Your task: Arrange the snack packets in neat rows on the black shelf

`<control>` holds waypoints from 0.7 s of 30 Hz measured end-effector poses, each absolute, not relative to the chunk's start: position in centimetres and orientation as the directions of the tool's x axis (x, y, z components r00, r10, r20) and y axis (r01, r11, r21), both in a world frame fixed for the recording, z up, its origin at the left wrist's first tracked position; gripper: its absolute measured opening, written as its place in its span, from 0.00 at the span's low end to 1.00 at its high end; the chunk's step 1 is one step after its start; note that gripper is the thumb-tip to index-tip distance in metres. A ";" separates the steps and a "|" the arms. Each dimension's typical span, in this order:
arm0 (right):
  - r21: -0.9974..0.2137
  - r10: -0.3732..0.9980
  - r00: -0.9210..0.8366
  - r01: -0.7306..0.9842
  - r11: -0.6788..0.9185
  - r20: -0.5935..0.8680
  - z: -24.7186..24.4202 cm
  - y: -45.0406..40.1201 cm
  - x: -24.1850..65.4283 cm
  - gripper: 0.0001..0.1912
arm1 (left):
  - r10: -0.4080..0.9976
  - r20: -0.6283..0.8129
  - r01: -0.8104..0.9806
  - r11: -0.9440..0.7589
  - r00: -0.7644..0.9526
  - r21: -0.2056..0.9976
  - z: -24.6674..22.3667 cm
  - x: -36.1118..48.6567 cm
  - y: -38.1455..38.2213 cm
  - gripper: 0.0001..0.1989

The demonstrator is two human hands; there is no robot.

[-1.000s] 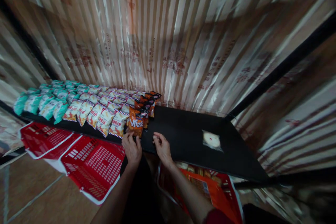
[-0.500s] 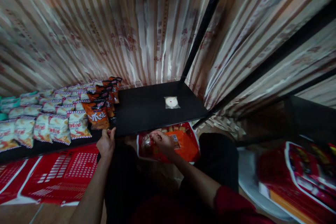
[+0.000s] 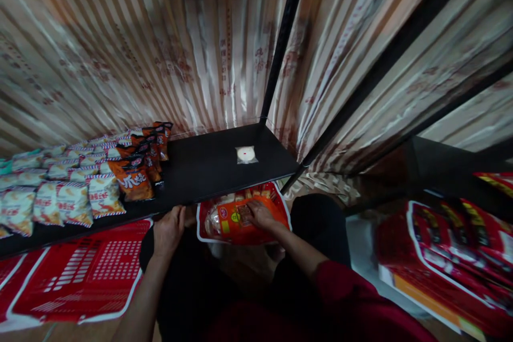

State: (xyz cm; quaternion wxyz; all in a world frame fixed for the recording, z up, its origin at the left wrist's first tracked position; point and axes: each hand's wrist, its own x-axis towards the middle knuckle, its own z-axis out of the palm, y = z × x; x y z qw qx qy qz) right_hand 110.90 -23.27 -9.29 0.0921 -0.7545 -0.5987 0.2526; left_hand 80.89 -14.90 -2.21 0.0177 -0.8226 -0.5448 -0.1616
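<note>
My right hand [image 3: 261, 215] rests on a large orange snack bag [image 3: 232, 224] in a red basket [image 3: 284, 200] with a white rim. Its fingers reach out over the printed label and seem to hold nothing. Clear-wrapped goods [image 3: 212, 222] lie at the basket's left end. My left hand [image 3: 169, 228] is closed at the front edge of the black shelf [image 3: 200, 163]; what its fingers grip, if anything, is hidden. Just left of it, an orange snack packet [image 3: 134, 180] stands at the front of a short row. One round, pale item in clear wrap [image 3: 246, 154] lies on the shelf.
Rows of white snack packets [image 3: 105, 195] fill the shelf's left part. Below them are red baskets [image 3: 92, 272]. A black upright post [image 3: 280, 48] rises at the shelf's back corner, before a striped curtain [image 3: 192, 37]. More filled packages [image 3: 444, 240] sit at right.
My right hand has moved from the basket's left end onto the middle of the orange bag. My left hand has dropped slightly away from the front orange packet. The view has turned right.
</note>
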 end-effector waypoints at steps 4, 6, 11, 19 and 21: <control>-0.390 0.940 0.059 0.900 -0.195 -0.335 -9.1 -22.3 112.0 0.31 | 0.849 0.138 0.803 -0.528 0.511 0.275 -2.1 83.9 -16.7 0.15; -0.380 0.935 0.033 0.908 -0.175 -0.353 -9.1 -21.7 112.3 0.33 | 0.823 0.013 0.774 -0.538 0.567 0.333 -2.5 85.4 -17.7 0.14; -0.347 0.925 0.013 0.925 -0.155 -0.380 -9.4 -20.8 112.7 0.38 | 0.695 -0.329 0.764 -0.525 0.639 0.375 -4.1 87.8 -20.2 0.12; -0.300 0.941 0.043 0.942 -0.150 -0.336 -9.1 -21.0 112.5 0.39 | 0.664 -0.456 0.804 -0.521 0.592 0.285 -5.8 88.6 -20.2 0.15; -0.292 0.943 0.074 0.940 -0.174 -0.323 -8.9 -21.2 112.5 0.39 | 0.660 -0.460 0.802 -0.531 0.593 0.273 -6.0 89.2 -19.9 0.15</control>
